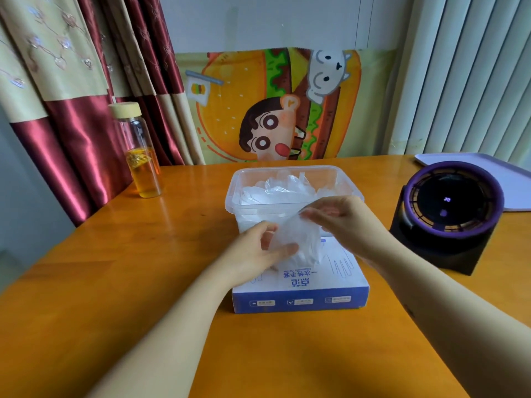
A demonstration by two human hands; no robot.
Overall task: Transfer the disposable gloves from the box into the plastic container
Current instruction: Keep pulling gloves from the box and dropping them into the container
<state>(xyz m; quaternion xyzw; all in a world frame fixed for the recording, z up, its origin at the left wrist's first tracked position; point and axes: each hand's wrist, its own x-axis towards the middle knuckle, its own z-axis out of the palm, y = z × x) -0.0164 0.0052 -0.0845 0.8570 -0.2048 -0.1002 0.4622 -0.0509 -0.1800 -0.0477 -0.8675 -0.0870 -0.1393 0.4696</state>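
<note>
Clear gloves (298, 239), pinched by left hand (255, 251) and right hand (342, 216), hang over the near blue box (298, 285). The container (253, 208) just behind already holds a pile (283, 186); what remains boxed is hidden.

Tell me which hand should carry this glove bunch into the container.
Probably the right hand: it pinches the glove bunch high up, beside the plastic container, while the left hand holds it lower, over the box.

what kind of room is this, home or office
Most likely a room in a home: red and beige satin curtains, a cartoon burger hanging on the wall, and a wooden table with a glass drink bottle on it.
</note>
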